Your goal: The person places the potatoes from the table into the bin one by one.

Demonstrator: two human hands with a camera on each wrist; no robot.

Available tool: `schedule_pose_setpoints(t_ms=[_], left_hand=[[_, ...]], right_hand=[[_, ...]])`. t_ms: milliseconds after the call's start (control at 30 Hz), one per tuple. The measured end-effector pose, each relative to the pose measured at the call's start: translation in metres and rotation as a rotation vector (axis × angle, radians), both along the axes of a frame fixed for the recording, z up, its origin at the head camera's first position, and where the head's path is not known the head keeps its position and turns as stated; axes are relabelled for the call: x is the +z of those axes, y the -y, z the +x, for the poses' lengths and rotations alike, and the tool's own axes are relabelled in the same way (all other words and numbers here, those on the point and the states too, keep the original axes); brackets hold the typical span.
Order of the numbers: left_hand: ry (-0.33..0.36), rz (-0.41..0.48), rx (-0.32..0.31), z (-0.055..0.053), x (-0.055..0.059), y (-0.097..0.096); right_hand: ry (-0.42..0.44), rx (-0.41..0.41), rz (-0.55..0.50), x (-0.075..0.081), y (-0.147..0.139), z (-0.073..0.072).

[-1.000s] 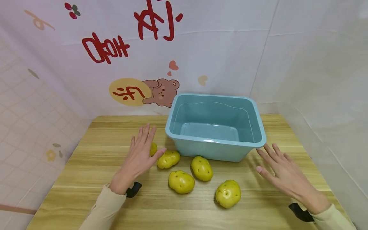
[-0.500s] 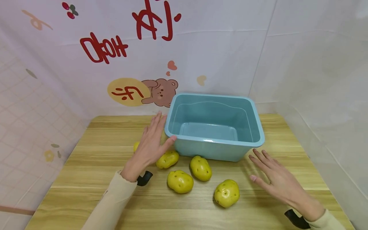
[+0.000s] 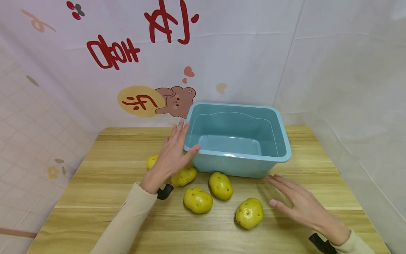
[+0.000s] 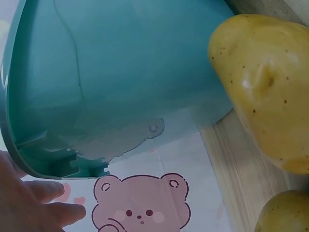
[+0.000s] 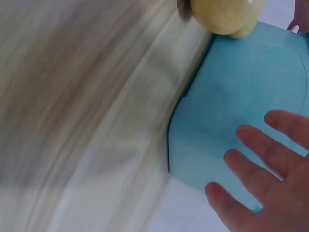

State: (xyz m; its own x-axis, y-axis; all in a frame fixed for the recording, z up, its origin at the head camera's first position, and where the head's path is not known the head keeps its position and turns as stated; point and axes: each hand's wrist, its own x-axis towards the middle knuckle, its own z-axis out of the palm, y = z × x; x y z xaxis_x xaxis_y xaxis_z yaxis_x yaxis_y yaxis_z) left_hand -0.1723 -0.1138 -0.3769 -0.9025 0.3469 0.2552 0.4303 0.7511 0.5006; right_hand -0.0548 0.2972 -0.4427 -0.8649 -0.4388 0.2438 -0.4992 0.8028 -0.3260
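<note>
A light blue plastic bin [image 3: 231,164] stands at the back of the table, with nothing seen inside it. At its left front corner is my left hand [image 3: 169,157], fingers extended along the rim and thumb over the front edge; the left wrist view shows those fingers [image 4: 63,212] beside the rim. My right hand [image 3: 304,206] hovers off the bin's right front corner, fingers spread and holding nothing. Several yellow potatoes lie before the bin: one potato [image 3: 221,186] close to its front wall, another [image 3: 184,176] partly behind my left wrist, and a rounder potato [image 3: 249,213] nearest my right hand.
One more potato [image 3: 198,200] lies in the middle of the wooden table [image 3: 95,197], and a small potato [image 3: 151,161] shows left of my left hand. A white printed cloth [image 3: 234,53] hangs behind the bin, with cloth at both sides.
My left hand has moved right and away from me, from above the left potatoes to the bin's corner. My right hand has shifted left and slightly nearer. Bin and potatoes stay put.
</note>
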Motion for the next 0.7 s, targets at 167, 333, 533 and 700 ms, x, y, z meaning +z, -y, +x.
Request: schedule_pose_setpoints(t_ms=[167,333,533,700], left_hand=[[0.013,0.002,0.011,-0.003,-0.002,-0.002],[0.022,0.003,0.025,-0.005,-0.005,-0.003],[0.032,0.000,0.054,-0.006,-0.006,-0.006],[0.044,-0.007,0.068,-0.006,-0.005,-0.007]], right_hand=[[0.024,0.073,-0.020,-0.004,0.008,-0.002],[0.078,0.164,-0.045,-0.008,0.016,-0.004],[0.166,0.262,-0.092,-0.012,0.024,-0.009],[0.229,0.316,-0.127,-0.015,0.027,-0.011]])
